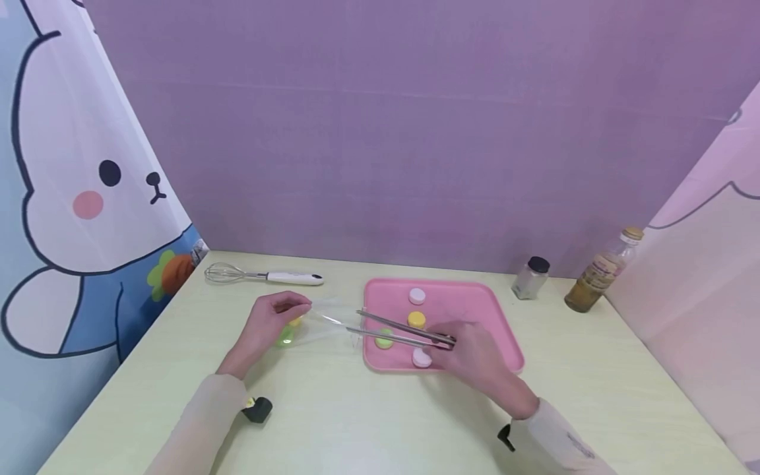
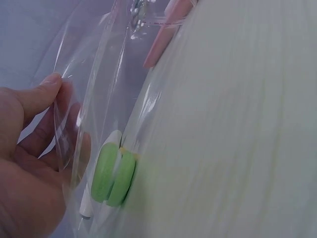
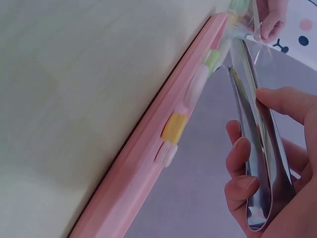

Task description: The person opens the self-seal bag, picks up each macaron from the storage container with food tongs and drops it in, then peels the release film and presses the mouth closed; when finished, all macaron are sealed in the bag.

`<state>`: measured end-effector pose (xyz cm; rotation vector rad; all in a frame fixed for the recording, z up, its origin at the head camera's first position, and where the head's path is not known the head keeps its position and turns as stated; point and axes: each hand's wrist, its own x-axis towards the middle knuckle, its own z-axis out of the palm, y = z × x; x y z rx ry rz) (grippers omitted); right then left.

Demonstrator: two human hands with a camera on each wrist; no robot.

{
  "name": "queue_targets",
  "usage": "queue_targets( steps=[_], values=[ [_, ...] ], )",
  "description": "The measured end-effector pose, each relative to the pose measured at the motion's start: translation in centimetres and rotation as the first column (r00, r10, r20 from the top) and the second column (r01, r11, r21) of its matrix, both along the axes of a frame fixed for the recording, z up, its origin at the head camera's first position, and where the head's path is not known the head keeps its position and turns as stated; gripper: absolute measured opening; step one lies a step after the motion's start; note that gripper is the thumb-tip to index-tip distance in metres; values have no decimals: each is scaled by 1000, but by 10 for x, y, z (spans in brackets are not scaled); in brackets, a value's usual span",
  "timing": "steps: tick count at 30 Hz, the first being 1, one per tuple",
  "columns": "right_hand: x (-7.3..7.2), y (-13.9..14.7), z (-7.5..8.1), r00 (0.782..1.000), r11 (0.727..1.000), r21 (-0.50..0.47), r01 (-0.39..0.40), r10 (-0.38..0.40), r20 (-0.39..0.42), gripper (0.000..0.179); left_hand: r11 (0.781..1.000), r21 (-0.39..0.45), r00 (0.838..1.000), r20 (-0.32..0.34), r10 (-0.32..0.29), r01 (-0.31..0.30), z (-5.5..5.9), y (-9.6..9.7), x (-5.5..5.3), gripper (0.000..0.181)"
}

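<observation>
My left hand [image 1: 267, 326] pinches the edge of a clear plastic bag [image 2: 143, 106] between thumb and fingers. Inside the bag lie a green macaron [image 2: 105, 171] and something yellow, mostly hidden in the left wrist view. My right hand [image 1: 475, 353] grips metal tongs [image 3: 256, 198] whose arms stand apart, with nothing between the tips. Those tips point left, close to the bag's right end. Beneath the tongs, a pink tray [image 1: 466, 300] holds a pale macaron [image 1: 417, 295], a yellow macaron [image 1: 417, 319], a green macaron [image 1: 384, 341] and another pale macaron [image 1: 421, 358].
A whisk [image 1: 293, 278] with a white handle lies at the back left of the table [image 1: 332, 422]. At the back right stand a small black-capped jar [image 1: 528, 282] and a corked glass bottle [image 1: 600, 274] of brown liquid. A purple backdrop [image 1: 415, 145] rises behind the table.
</observation>
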<state>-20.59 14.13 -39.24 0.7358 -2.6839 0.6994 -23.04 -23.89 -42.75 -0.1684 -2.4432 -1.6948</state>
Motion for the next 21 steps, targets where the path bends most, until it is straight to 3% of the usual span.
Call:
queue_targets(
  steps=[6, 13, 21],
  values=[
    [14, 22, 5, 1000, 999, -39, -14, 14, -22, 25, 1000, -7, 1000, 3, 4, -4, 0, 0, -1, 21],
    [31, 48, 5, 998, 998, -24, 63, -64, -29, 24, 1000, -17, 1000, -5, 6, -6, 2, 0, -1, 22],
    [49, 77, 0, 989, 997, -35, 72, -76, -125, 27, 1000, -11, 1000, -10, 0, 0, 1, 0, 0, 22]
  ],
)
